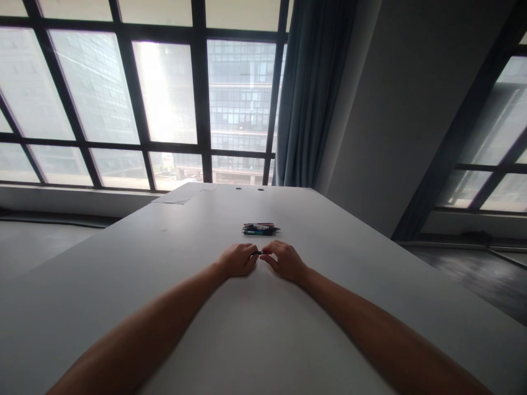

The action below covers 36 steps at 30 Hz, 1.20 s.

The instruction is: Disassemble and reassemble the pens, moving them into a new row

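Head view: left hand [237, 259] and right hand [285, 261] meet at table [164, 263] centre, fingers curled, both pinching a small dark pen-like item [258, 253]. Pen pile [260, 229] sits just beyond at 12 o'clock. Best keep grips near the joint and pull straight.

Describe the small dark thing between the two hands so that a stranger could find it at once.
On the long white table, the left hand and right hand meet fingertip to fingertip. The small dark object is pinched between them. Unlike the pile of pens lying beyond, it is held, alone.
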### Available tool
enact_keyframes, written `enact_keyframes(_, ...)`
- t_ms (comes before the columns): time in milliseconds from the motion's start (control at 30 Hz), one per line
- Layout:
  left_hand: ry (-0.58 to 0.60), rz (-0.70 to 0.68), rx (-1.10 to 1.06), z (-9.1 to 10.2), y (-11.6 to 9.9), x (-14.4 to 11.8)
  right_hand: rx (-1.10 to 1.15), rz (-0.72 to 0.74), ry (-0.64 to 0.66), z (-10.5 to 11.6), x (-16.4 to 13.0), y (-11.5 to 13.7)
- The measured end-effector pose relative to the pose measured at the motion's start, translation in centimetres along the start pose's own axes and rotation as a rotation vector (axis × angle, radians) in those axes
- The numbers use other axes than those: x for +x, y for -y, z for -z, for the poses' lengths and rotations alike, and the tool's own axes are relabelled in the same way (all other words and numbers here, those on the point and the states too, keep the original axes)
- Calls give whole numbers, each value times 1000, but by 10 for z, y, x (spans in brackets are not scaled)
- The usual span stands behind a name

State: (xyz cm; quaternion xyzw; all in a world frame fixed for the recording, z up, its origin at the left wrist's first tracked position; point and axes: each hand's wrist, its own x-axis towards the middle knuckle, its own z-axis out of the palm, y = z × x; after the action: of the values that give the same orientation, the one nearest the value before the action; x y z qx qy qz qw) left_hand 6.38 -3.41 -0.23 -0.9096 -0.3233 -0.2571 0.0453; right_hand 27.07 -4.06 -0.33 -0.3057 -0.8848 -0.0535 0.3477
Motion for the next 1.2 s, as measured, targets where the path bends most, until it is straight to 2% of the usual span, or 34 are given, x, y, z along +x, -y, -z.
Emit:
enact_keyframes(333,7,-31,1,4,-2,0,-84,3,47,0,0,0)
enact_keyframes(533,5,-14,-3,2,-1,0,-53,-21,-28,0,1,0)
enact_keyframes(833,6,0,16,2,-2,-1,-87,-25,48,2,1,2)
enact_keyframes(1200,17,15,28,2,-3,1,-94,-38,30,-2,0,1)
